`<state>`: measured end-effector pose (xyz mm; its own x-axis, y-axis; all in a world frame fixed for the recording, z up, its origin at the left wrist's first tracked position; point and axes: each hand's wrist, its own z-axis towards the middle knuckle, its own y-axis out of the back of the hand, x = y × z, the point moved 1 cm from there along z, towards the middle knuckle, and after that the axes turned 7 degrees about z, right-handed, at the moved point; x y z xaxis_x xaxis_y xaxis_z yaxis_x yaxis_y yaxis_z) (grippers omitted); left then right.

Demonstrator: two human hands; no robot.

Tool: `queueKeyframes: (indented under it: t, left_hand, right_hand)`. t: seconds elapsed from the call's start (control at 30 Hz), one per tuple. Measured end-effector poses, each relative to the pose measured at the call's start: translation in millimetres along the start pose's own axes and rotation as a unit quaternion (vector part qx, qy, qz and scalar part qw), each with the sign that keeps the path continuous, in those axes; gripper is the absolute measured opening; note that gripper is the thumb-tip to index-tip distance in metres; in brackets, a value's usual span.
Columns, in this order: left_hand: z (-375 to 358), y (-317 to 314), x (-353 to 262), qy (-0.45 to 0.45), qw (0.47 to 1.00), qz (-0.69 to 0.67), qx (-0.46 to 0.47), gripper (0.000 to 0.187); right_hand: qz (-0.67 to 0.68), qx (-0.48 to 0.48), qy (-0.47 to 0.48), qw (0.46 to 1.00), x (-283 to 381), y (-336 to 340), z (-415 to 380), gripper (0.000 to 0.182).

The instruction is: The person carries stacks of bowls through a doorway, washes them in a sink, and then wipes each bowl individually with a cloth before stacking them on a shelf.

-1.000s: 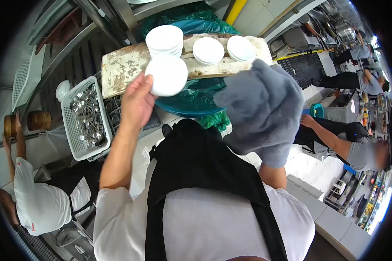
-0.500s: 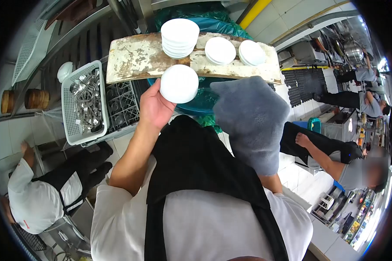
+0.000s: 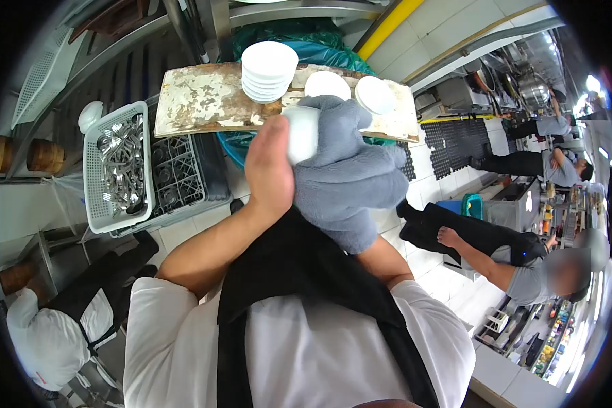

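My left hand [image 3: 270,166] grips a small white bowl [image 3: 301,132] by its near side, with the thumb along the edge. The bowl is tilted up on its side in front of my chest. A thick grey cloth [image 3: 350,173] drapes over my right hand and presses against the bowl's right side; the fingers inside it are hidden. Just beyond, a worn wooden board [image 3: 200,98] carries a tall stack of white bowls [image 3: 270,71]. Two lower piles, the middle white bowls [image 3: 327,86] and the right white bowls [image 3: 375,94], stand beside it.
A white basket of cutlery [image 3: 122,166] sits on the left next to a dark rack [image 3: 177,173]. Green plastic [image 3: 289,30] lies behind the board. One co-worker [image 3: 61,319] bends at lower left; another person [image 3: 496,255] stands at right, others farther off.
The grey cloth on my right hand has come left onto the bowl. My left hand has turned the bowl from facing up to standing on its side.
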<state>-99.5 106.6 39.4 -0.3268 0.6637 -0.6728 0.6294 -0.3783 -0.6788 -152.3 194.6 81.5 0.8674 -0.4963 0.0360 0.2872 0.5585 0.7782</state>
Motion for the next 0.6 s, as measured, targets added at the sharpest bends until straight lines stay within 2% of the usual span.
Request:
queueKeyframes:
  t: [0.03,0.07,0.1,0.17,0.2,0.23,0.3,0.37,0.43,0.47,0.5,0.53,0.57,0.6]
  left_hand:
    - [-4.7,-2.6,-6.1,-0.157,0.967,0.195,0.052,0.034]
    - [-9.9,-5.4,-11.6,-0.303,0.869,0.378,0.099,0.034]
    - [-11.1,-6.2,-17.1,-0.306,0.869,0.375,0.101,0.034]
    - [-13.9,-4.3,-26.4,-0.335,0.791,0.474,0.191,0.031]
    - [-6.1,-0.5,-25.6,-0.378,0.751,0.491,0.225,0.028]
    - [-4.3,4.6,-26.1,-0.376,0.753,0.49,0.227,0.028]
    - [-4.8,3.0,-35.5,-0.277,0.796,0.471,0.26,0.031]
    - [-5.3,-1.1,-24.9,-0.179,0.934,0.226,0.212,0.036]
    - [0.4,-3.4,-18.0,-0.127,0.98,0.059,0.14,0.044]
    - [0.9,-2.8,-14.5,-0.131,0.98,0.056,0.137,0.044]
    - [0.3,-0.9,-11.0,-0.151,0.978,0.118,0.083,0.045]
    - [0.6,0.9,-9.4,-0.171,0.968,0.181,0.031,0.046]
    - [0.9,2.6,-8.2,-0.175,0.968,0.18,0.031,0.046]
    - [-0.9,3.8,-7.6,-0.249,0.921,0.295,0.047,0.045]
  right_hand:
    - [0.008,0.0,-0.001,1.0,2.4,-0.4,4.2,0.057]
    - [0.027,0.004,0.002,1.0,3.0,0.8,8.4,0.058]
    - [0.054,0.012,0.01,0.998,1.1,3.7,15.8,0.058]
    - [0.139,0.035,0.053,0.988,-7.3,13.5,33.4,0.058]
    - [0.183,0.05,0.079,0.979,-12.6,18.0,42.4,0.059]
    - [0.219,0.065,0.104,0.968,-16.4,21.5,51.7,0.059]
    - [0.261,0.082,0.125,0.954,-17.4,19.7,56.6,0.06]
    - [0.281,0.066,0.091,0.953,-11.3,13.2,48.4,0.06]
    - [0.288,0.034,-0.012,0.957,-0.6,-1.4,33.4,0.061]
    - [0.25,0.027,-0.101,0.963,7.4,-7.9,26.0,0.061]
    - [0.178,0.039,-0.204,0.962,18.3,-17.1,17.2,0.061]
    - [-0.02,0.042,-0.245,0.969,22.1,-41.4,1.8,0.059]
    - [-0.107,-0.004,-0.22,0.97,28.4,-38.1,5.9,0.059]
    - [-0.127,-0.033,-0.162,0.978,25.9,-29.8,10.8,0.059]
